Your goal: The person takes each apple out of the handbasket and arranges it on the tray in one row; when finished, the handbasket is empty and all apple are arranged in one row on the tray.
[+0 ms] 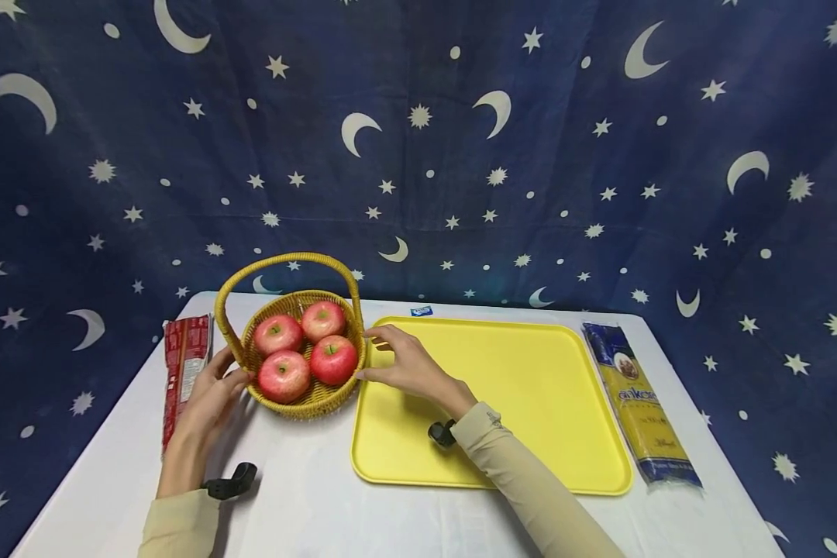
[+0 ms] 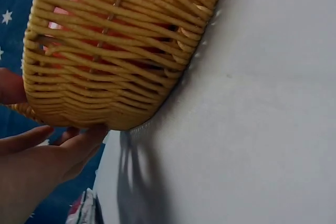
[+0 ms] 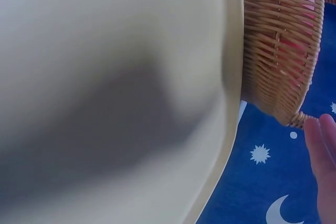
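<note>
We lay our left grip (image 1: pixel 209 399) on the left side of the basket (image 1: pixel 314 409), fingers and thumb spread against the wicker; our right grip (image 1: pixel 413 368) meets the opposite side, wide, with its fingertips at the rim. Close by on the right runs the near-left edge of the yellow tray (image 1: pixel 488 403); whether basket and tray touch, we cannot tell. In front of the basket we see a broad stretch of white desk (image 1: pixel 307 480), while its back edge lies just behind. The basket sits between our two grips, upright on the desk, its arched handle (image 1: pixel 293 258) above the rim. We count four red apples (image 1: pixel 333 359) inside it. Farther out come one tray and two packets: a red packet (image 1: pixel 180 364) by the left edge, a blue-and-yellow packet (image 1: pixel 642 411) beyond the tray. One small blue wrapper (image 1: pixel 421 311) lies at the back.
</note>
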The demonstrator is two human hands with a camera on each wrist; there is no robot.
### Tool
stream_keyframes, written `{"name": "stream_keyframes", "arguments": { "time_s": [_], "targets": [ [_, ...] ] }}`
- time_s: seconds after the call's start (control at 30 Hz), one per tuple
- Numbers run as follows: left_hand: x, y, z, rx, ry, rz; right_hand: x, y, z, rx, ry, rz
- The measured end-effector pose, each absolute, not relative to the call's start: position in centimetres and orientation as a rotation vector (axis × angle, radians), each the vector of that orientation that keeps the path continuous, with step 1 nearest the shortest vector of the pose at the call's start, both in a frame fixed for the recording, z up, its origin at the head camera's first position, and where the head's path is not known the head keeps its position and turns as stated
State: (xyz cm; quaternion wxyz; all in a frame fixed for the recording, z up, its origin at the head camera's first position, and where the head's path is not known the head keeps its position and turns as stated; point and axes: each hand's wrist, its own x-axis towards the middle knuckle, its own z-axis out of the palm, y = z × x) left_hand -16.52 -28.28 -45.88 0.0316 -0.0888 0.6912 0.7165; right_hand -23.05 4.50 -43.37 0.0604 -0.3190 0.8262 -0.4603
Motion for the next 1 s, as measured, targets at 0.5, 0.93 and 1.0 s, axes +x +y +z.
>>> {"name": "stream_keyframes", "arguments": {
  "time_s": [0.5,0.93,1.0],
  "targets": [
    [-17.4,-30.2,-46.9,-0.239,2.033,2.25,-23.3,0.5,-42.4,-1.12,2.636,-1.098],
    [-17.8,-30.2,-47.4,-0.211,2.007,2.229,-23.6,-2.1,-43.3,-1.123,2.869,-0.535],
    [-17.9,-30.2,-47.4,-0.215,1.999,2.235,-23.5,-2.5,-43.3,-1.114,2.887,-0.458]
  ]
}}
